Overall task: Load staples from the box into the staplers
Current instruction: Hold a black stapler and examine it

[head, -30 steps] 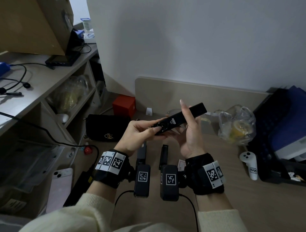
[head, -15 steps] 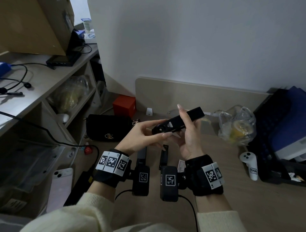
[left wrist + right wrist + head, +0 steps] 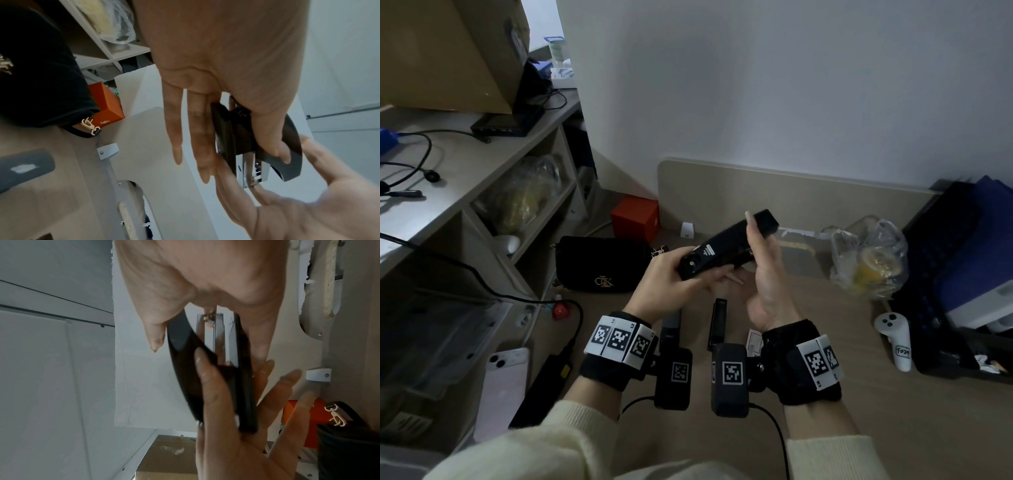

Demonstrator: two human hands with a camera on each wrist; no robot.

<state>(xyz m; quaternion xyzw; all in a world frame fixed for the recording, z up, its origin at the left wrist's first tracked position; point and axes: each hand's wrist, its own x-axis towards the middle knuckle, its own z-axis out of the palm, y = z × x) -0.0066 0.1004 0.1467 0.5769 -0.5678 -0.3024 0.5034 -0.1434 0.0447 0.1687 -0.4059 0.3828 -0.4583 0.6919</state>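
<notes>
I hold a black stapler (image 3: 726, 246) in the air over the desk, tilted up to the right. My left hand (image 3: 681, 277) grips its near end, thumb on top and fingers beneath. My right hand (image 3: 760, 246) grips the far part, thumb across the top. In the left wrist view the stapler (image 3: 236, 138) shows its metal magazine between the black arms. In the right wrist view the stapler (image 3: 205, 369) stands between thumb and fingers. Two more black staplers (image 3: 717, 322) (image 3: 671, 325) lie on the desk below. A small white box (image 3: 755, 342) lies beside them, partly hidden.
A black handbag (image 3: 599, 267) and a red box (image 3: 635, 222) sit at the back left. A plastic bag (image 3: 866, 260), a white controller (image 3: 897, 339) and a dark stack (image 3: 962, 274) fill the right. A phone (image 3: 503, 387) lies at the left, under the shelf unit (image 3: 482, 164).
The stapler has shifted slightly left and tilts more steeply. My left hand now wraps further round its near end, and my right palm has turned more toward me.
</notes>
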